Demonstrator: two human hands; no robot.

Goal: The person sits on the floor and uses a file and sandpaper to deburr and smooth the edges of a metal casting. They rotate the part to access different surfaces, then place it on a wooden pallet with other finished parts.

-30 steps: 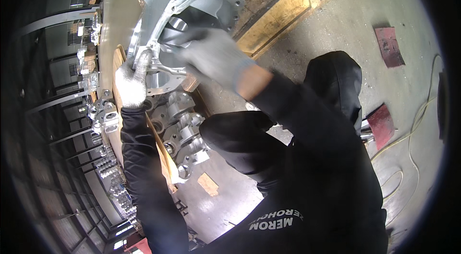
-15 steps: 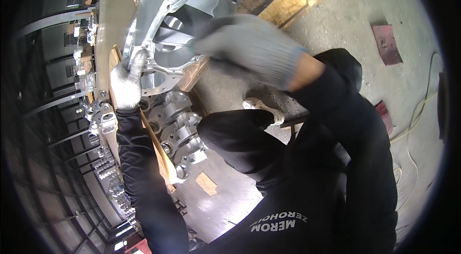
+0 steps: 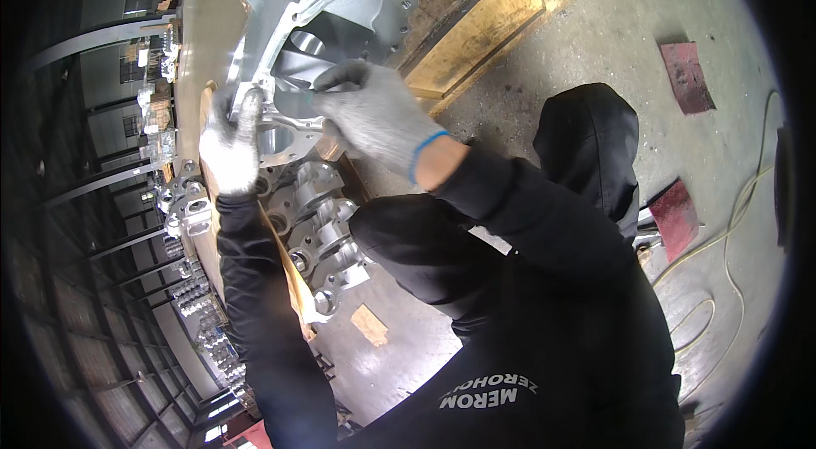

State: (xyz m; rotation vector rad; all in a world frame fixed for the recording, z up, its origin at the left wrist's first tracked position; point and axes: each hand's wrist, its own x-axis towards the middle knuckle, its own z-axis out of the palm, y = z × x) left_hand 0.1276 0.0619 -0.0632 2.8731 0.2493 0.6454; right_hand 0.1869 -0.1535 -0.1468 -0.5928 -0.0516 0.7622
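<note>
A large silver metal casting [image 3: 280,33], with round openings and a bolt-holed flange, lies at the top of the view. My left hand [image 3: 231,143], in a pale work glove, is closed over the casting's near left edge, thumb on this side and fingers partly hidden. My right hand [image 3: 370,113], in a grey knit glove with a blue cuff, is closed at the casting's opening. From its fingertips a flat grey strip [image 3: 293,102] seems to reach toward my left hand; its kind cannot be made out.
Several smaller metal castings [image 3: 319,220] are below, beside a wooden board [image 3: 289,275]. A timber beam [image 3: 484,37] runs to the upper right. Red sheets [image 3: 687,77] and a pale hose [image 3: 733,232] lie on the concrete floor. My knee [image 3: 416,237] is close under my right hand.
My right hand, blurred before, has moved left and slightly down, closer to my left hand. My left hand keeps its place on the casting's edge. My right knee has shifted outward.
</note>
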